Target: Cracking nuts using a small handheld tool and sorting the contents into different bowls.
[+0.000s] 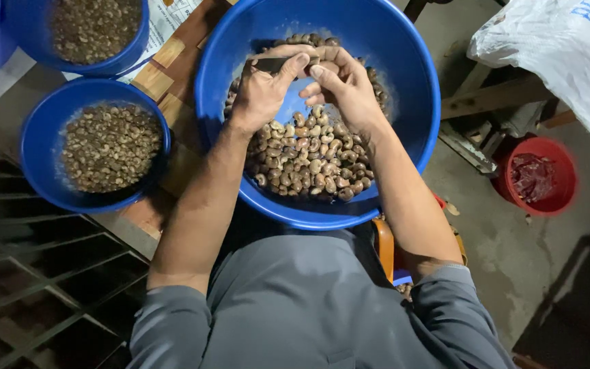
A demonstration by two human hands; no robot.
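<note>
Left hand point(262, 87) grips a small dark knife point(272, 65), right hand point(345, 85) pinches a nut against it, over the big glossy blue plastic tub point(414, 102) of curved, mottled cashews point(312, 160). At 9 o'clock a smaller round blue bowl point(39, 147) holds more; at 3 o'clock, a red bucket point(560, 179).

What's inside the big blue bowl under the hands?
The big blue bowl holds a heap of cashew nuts. The left hand and right hand cover some nuts.

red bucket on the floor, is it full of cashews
No, the red bucket holds dark reddish scraps; the cashews lie in the big blue tub.
</note>
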